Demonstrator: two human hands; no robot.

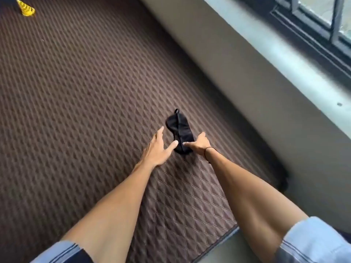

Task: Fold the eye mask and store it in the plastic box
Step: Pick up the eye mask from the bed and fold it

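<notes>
A black eye mask [179,130] lies lengthwise on the brown quilted bed cover [85,92], its strap running along the top. My right hand [198,144] rests on the mask's near right end, fingers spread over the fabric. My left hand [157,149] is just left of the mask with fingers apart, its thumb tip touching the near end. No plastic box is in view.
A grey wall ledge [247,69] and a barred window [322,21] run along the right side of the bed. A yellow patterned object [25,7] lies at the far left corner. The bed's near edge [218,243] is at the bottom.
</notes>
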